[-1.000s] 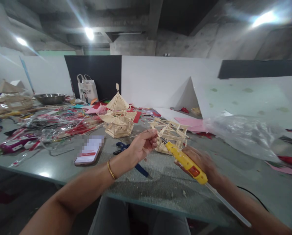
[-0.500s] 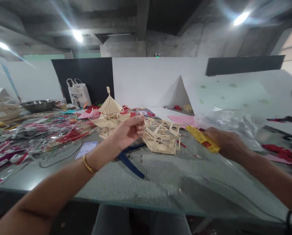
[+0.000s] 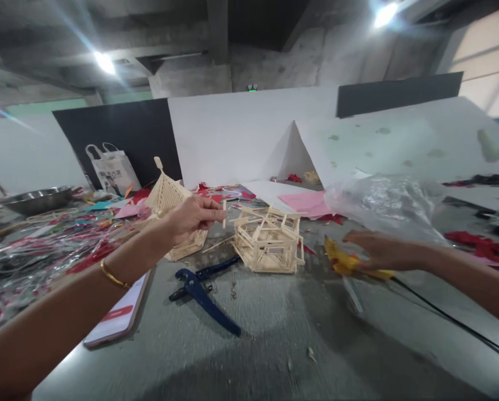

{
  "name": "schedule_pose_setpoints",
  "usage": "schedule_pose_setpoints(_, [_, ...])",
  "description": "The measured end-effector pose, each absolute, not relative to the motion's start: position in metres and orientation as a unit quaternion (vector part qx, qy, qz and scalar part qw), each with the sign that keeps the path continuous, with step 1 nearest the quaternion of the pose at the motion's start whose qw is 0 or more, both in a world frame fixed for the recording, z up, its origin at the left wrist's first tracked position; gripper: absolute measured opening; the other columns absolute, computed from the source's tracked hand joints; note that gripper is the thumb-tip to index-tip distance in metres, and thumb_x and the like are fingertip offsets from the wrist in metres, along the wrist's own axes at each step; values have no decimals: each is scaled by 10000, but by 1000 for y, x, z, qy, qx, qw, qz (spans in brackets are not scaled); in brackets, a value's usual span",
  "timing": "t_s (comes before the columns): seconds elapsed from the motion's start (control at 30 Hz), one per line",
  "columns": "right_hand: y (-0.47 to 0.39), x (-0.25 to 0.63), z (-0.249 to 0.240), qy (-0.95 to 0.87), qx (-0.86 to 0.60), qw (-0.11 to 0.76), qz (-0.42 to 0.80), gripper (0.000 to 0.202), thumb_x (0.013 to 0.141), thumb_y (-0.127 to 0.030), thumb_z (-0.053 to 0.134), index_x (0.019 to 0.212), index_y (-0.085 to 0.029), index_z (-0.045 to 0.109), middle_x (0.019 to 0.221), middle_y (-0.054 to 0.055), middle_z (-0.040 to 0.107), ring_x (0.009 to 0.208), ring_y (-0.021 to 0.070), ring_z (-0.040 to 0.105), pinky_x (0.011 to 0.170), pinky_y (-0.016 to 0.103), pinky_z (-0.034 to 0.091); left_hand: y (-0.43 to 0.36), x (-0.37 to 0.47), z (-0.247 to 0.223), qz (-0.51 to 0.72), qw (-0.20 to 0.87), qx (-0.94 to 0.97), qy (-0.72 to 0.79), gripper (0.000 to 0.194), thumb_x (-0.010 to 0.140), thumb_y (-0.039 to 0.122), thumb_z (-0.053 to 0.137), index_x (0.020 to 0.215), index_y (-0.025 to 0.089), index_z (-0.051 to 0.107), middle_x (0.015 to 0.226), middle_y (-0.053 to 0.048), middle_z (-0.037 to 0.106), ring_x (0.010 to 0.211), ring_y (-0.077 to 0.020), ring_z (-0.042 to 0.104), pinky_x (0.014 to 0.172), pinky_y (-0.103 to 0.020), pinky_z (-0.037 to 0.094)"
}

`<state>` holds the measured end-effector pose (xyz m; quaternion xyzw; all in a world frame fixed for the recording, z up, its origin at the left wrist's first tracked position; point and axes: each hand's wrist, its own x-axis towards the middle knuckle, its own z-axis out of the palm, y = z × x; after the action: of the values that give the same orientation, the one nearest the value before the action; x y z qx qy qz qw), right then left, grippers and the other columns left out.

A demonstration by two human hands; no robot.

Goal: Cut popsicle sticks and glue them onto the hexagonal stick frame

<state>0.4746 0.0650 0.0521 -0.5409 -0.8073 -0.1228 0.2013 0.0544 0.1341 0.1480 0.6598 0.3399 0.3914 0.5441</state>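
The frame stands upright on the near-middle part of the desk. Its lower walls and top bars are assembled; the top is open lattice, without a roof. The model, left of the frame and partly hidden by the left arm, has a slatted roof and a finial. By comparison, the frame appears only part-built.

The left hand pinches a short stick upright between its fingers. This stick is apart from the frame and unattached. The right hand is at the glue gun, right of the frame; blur prevents telling whether its fingers are closed. The cutter lies open, nearer than the frame and to its left. Joint quality cannot be determined.
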Motion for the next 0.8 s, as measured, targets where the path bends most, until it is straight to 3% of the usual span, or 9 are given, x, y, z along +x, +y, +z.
schedule_pose_setpoints(0.03, [63,466,57,-804,-554,198,-92,264,696,-390,641,884,-208,672,851,72,687,777,213,648,696,335,502,140,54,152,399,539,659,342,139,579,152,786,564,120,652,482,-4,516,395,-28,383,368,-163,230])
schedule_pose_setpoints(0.17, [58,407,58,-707,-649,275,67,414,785,-495,530,1014,-161,612,726,51,669,621,193,631,570,325,493,164,66,168,424,494,676,346,138,577,152,786,570,118,651,512,-9,543,423,-31,397,399,-170,262])
schedule_pose_setpoints(0.27, [57,366,40,-663,-677,301,107,446,734,-508,580,996,-148,605,675,41,657,579,194,624,529,314,473,182,91,166,397,462,722,328,136,584,187,784,587,123,665,520,-8,557,436,-38,398,421,-183,268])
schedule_pose_setpoints(0.4, [63,347,20,-641,-685,335,83,348,709,-448,619,923,-175,600,628,13,646,536,171,609,517,288,449,199,126,150,321,424,789,307,113,585,194,767,603,127,678,526,-12,581,464,-56,431,456,-194,298])
schedule_pose_setpoints(0.53, [68,347,21,-692,-654,296,75,160,743,-358,577,758,-201,604,571,-10,620,491,137,574,486,248,402,206,146,141,258,389,837,283,96,600,210,742,624,132,691,557,-24,614,505,-79,483,494,-201,340])
schedule_pose_setpoints(0.8, [54,350,23,-725,-618,288,98,116,745,-302,549,680,-214,589,601,3,656,494,133,571,471,248,424,191,146,143,177,378,873,251,57,598,182,721,645,150,717,569,-27,630,511,-90,505,492,-201,341])
